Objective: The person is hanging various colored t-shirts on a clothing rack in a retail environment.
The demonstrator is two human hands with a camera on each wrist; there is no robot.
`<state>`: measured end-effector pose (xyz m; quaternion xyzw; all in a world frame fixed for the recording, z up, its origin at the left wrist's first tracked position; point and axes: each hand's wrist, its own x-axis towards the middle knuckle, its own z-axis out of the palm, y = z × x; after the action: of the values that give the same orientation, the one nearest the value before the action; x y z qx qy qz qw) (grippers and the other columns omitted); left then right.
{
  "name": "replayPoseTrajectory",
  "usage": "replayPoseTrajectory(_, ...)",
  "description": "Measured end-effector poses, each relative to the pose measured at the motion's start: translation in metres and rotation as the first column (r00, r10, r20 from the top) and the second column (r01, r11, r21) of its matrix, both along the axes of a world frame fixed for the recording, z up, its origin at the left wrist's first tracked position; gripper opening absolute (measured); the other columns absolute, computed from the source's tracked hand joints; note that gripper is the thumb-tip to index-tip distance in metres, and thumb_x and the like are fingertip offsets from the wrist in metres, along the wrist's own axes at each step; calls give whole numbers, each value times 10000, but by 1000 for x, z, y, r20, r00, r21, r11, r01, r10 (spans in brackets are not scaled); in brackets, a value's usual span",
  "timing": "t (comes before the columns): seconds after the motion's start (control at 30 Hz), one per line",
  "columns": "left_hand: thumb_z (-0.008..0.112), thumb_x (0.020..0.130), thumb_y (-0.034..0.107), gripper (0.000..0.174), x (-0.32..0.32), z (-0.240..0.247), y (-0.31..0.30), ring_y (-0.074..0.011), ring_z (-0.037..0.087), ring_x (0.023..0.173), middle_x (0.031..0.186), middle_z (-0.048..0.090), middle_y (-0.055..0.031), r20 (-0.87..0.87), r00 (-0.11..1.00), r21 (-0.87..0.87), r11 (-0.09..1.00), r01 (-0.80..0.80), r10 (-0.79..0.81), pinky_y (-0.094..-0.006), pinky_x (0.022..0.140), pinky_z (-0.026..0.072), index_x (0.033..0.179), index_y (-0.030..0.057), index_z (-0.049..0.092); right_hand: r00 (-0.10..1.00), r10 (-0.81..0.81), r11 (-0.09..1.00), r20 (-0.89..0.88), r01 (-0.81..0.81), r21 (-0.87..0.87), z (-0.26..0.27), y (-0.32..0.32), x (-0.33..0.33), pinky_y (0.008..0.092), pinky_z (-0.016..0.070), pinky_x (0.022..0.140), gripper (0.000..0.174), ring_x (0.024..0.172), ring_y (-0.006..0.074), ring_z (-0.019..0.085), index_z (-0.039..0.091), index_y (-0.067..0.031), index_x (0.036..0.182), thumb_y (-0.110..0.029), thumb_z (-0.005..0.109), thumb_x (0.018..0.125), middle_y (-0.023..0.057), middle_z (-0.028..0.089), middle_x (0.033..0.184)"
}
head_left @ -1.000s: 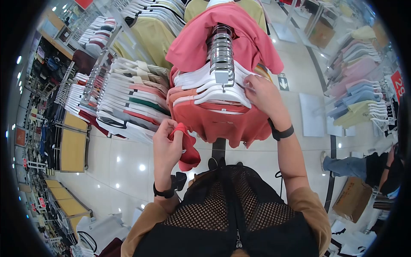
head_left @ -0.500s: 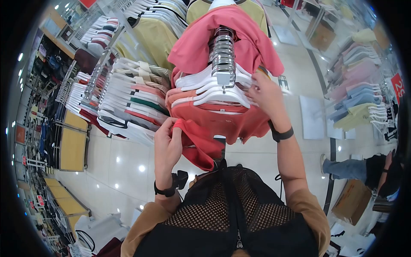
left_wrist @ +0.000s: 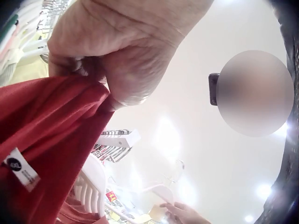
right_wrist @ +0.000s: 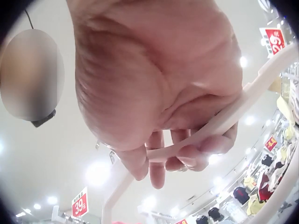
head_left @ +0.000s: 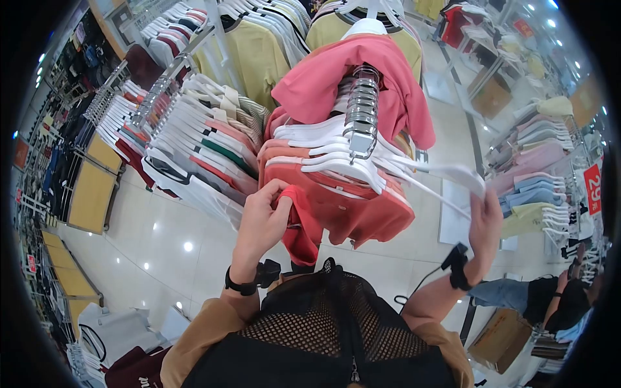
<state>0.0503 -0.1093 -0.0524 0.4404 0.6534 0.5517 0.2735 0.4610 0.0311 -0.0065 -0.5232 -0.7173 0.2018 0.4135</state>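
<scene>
My left hand (head_left: 260, 218) pinches a red garment (head_left: 303, 234) by its upper edge, and the cloth hangs down in front of my body. A white label (left_wrist: 22, 169) shows on that red cloth in the left wrist view. Out to the right, my right hand (head_left: 485, 223) grips a white clothes hanger (head_left: 458, 173) near one end, with nothing hanging on it. In the right wrist view the fingers curl round the hanger's bar (right_wrist: 261, 86). Between my hands, coral shirts (head_left: 362, 216) hang on white hangers (head_left: 343, 165) from a metal arm.
A pink garment (head_left: 310, 90) lies draped over the rack top. Left of it, another rack holds light shirts (head_left: 207, 139); yellow shirts (head_left: 255, 55) hang behind. At right are pastel clothes (head_left: 540, 149), a red price sign (head_left: 592, 187), a cardboard box (head_left: 501, 339) and another person (head_left: 504, 294).
My right hand has left the rack's right side and moved out right, now with a white hanger in it. My left hand keeps the red garment, and its cloth has shifted. The view has turned slightly.
</scene>
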Motion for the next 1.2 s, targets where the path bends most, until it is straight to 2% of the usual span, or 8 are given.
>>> replayPoseTrajectory(0.17, 587, 947, 52, 129, -5, 6, 6, -67, 523, 612, 662, 608, -53, -14, 999, 10, 999, -31, 31, -272, 577, 461, 980, -50, 659, 972, -73, 994, -222, 88, 58, -11, -62, 40, 253, 421, 722, 222, 785, 93, 491, 618, 63, 1080, -142, 535, 1085, 29, 604, 925)
replayPoseTrajectory(0.23, 603, 922, 57, 124, -11, 7, 10, -71, 514, 597, 656, 603, -56, -49, 997, -1, 998, -62, 62, -277, 571, 449, 967, -41, 663, 913, -31, 983, -407, -47, -180, -27, -76, 71, 242, 436, 677, 217, 746, 83, 514, 631, 47, 1051, -144, 534, 1082, 47, 634, 931)
replayPoseTrajectory(0.33, 610, 909, 58, 128, -8, 18, 22, -77, 496, 580, 651, 602, -59, -65, 993, 72, 993, -90, 95, -277, 565, 436, 972, -36, 670, 881, 63, 975, -468, -154, -159, -48, -90, 66, 234, 440, 613, 191, 699, 76, 531, 646, 32, 1052, -121, 534, 1073, 58, 656, 909)
replayPoseTrajectory(0.47, 605, 915, 64, 138, 5, 48, 33, -97, 493, 554, 642, 602, -67, -130, 984, 138, 985, -103, 121, -294, 560, 437, 994, -14, 686, 888, 109, 911, -447, -269, -312, -50, -96, 17, 242, 436, 589, 117, 657, 83, 536, 642, 27, 948, -25, 553, 1004, 32, 618, 791)
replayPoseTrajectory(0.77, 672, 906, 171, 170, 22, 59, 39, -380, 667, 669, 757, 680, -173, -516, 835, 124, 981, -150, 193, -429, 623, 524, 982, 24, 710, 858, 378, 869, -347, -458, -187, -52, -93, -58, 250, 397, 594, 176, 653, 89, 488, 615, 14, 966, -137, 586, 1052, 15, 564, 792)
replayPoseTrajectory(0.93, 701, 855, 131, 260, 68, 58, 27, -342, 671, 711, 817, 667, -174, -600, 798, 210, 973, 93, 53, -438, 652, 538, 1086, 13, 720, 822, 517, 835, -239, -546, -71, -53, -79, -118, 336, 427, 582, 128, 625, 195, 539, 677, 53, 982, -75, 677, 979, 120, 614, 758)
replayPoseTrajectory(1.1, 769, 778, 174, 375, 93, 69, 7, -290, 632, 780, 864, 623, -91, -653, 754, 246, 921, 302, -73, -403, 686, 523, 1133, 59, 734, 745, 546, 800, -383, -600, -25, -77, -67, -153, 336, 442, 598, 148, 631, 238, 557, 678, 57, 977, -91, 681, 982, 143, 628, 767)
replayPoseTrajectory(1.2, 799, 719, 170, 490, 67, 81, 11, -312, 601, 948, 990, 609, -94, -824, 564, 261, 922, 285, 59, -422, 918, 441, 1192, 83, 701, 780, 552, 808, -295, -587, -42, -80, -61, -143, 316, 453, 621, 157, 652, 214, 568, 678, 57, 981, -100, 678, 981, 126, 632, 763)
